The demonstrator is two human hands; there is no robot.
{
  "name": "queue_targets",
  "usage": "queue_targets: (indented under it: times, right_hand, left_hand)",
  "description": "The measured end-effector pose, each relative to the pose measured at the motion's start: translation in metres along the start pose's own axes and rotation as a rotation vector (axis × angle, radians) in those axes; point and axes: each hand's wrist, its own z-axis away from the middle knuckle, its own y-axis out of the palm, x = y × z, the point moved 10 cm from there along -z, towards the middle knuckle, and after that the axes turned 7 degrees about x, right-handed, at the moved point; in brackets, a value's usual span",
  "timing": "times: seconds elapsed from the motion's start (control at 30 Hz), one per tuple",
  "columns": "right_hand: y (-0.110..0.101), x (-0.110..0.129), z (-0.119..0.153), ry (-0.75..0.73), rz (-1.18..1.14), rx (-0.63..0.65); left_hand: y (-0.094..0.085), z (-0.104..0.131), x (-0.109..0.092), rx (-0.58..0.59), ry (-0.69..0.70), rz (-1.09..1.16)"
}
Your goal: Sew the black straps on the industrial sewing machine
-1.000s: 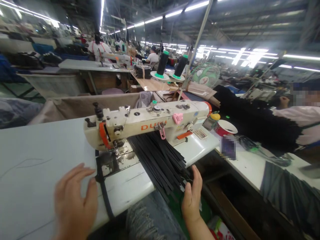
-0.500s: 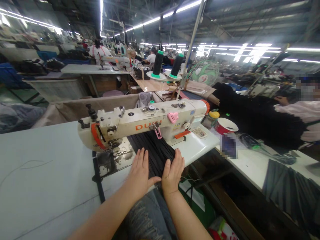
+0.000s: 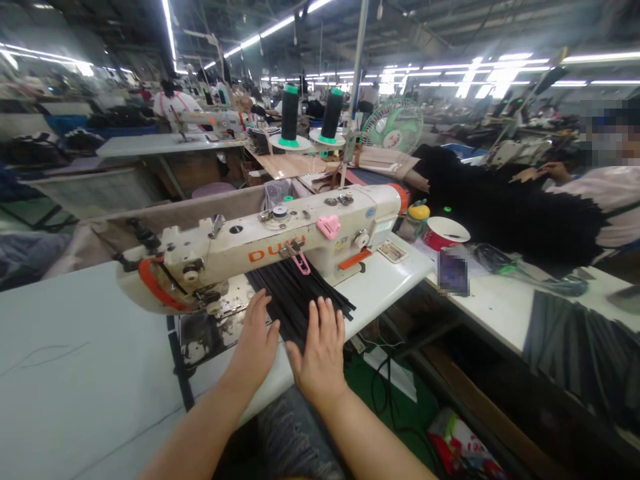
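Note:
A bundle of long black fabric strips point(image 3: 295, 293) lies under the arm of a cream sewing machine point(image 3: 235, 247), spread across the machine bed. My right hand point(image 3: 320, 353) lies on the near end of the strips with its fingers stretched out. At the strips' left edge rests my left hand point(image 3: 255, 347), its fingers extended and slightly bent, thumb apart. Left of that hand are the worn metal needle plate point(image 3: 235, 300) and the presser area. A pink clip point(image 3: 300, 260) hangs from the machine's front.
Two black thread cones point(image 3: 289, 117) stand behind the machine, beside a green fan point(image 3: 393, 127). On the right are a red and white bowl point(image 3: 447, 232), grey fabric pieces point(image 3: 575, 353) and a co-worker's hand point(image 3: 557, 172) at a black pile point(image 3: 510, 200).
My right hand has shifted from the strips' right edge onto their near end. My left hand has drawn back slightly to the left. Strip ends on the right are now uncovered. The view has turned slightly.

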Motion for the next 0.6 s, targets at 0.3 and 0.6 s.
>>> queue_targets:
  times: [0.3, 0.6]
  right_hand:
    - [-0.007, 0.007, 0.014, -0.062, -0.203, -0.030]
    - [0.039, -0.110, 0.140, 0.368, -0.114, 0.216]
  left_hand:
    - [-0.019, 0.001, -0.005, -0.083, 0.077, -0.076]
    - [0.004, 0.019, -0.069, 0.115, 0.405, -0.313]
